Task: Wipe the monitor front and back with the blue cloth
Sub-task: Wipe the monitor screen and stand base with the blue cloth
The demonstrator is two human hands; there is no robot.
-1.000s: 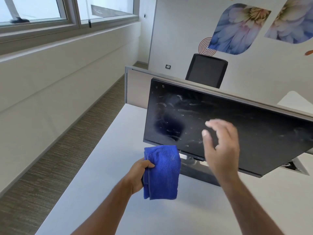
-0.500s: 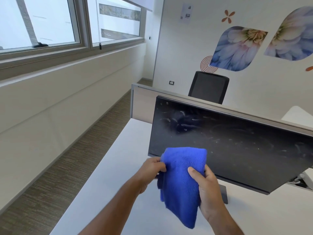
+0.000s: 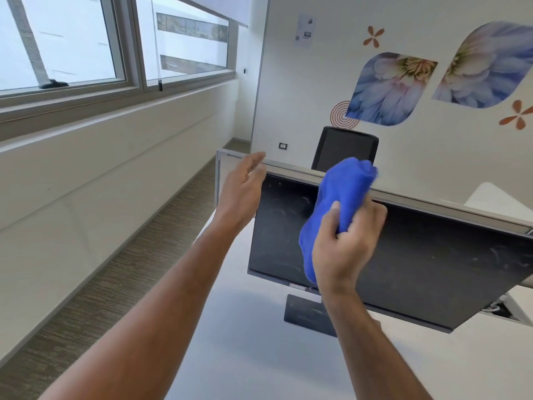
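Your right hand (image 3: 344,249) grips the blue cloth (image 3: 336,203) in front of the monitor (image 3: 427,261). The fingers curl around the lower part of the bunched fabric, with the thumb pressed against its near side. The cloth extends from below your fist up past the monitor's top edge, over the upper left part of the screen. The frame does not show whether the fabric touches the glass.

Your left hand (image 3: 242,192) holds nothing. Its fingers are straight and lie close together, with the palm turned toward the monitor. It sits just beside the monitor's upper left corner, and its fingertips overlap the top rail of the desk partition (image 3: 427,204) behind the monitor. Contact with the monitor frame cannot be confirmed.

The monitor stands on the white desk (image 3: 245,342) on a dark stand base (image 3: 308,314). The screen is dark and shows pale smears and streaks across its surface, to the left of the cloth and toward the right edge.

Behind the monitor, beyond the partition, a black chair back (image 3: 344,147) stands against a white wall bearing flower decals (image 3: 392,88). To the left of the monitor, windows (image 3: 86,41) run along the side wall above a strip of carpeted floor (image 3: 121,269).
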